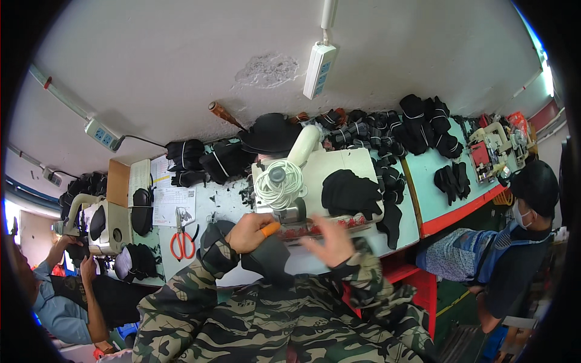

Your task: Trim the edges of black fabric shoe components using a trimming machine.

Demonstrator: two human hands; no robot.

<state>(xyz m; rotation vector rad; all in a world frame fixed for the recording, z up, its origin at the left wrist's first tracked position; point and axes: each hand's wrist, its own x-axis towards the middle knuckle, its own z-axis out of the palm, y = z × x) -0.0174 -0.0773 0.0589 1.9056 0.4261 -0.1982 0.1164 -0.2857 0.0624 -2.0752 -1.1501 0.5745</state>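
Note:
My left hand (247,233), with an orange finger cover on one finger, is closed on a dark grey cut fabric piece (268,260) that hangs toward my lap. My right hand (330,242) is open, slightly blurred, fingers apart and holding nothing visible, near the front edge of the sewing machine. That cream sewing machine (304,146) stands before me, a coil of white cord (277,187) around its top. On its flat bed, right of the coil, lies a stack of black fabric pieces (351,192). The needle area is hidden behind my left hand.
Orange-handled scissors (182,242) and paper sheets (173,199) lie left. Tied black bundles (227,162) line the wall, where a screwdriver (225,115) leans. A co-worker (60,296) sews at left; another person (514,260) sits right, near another machine (497,148).

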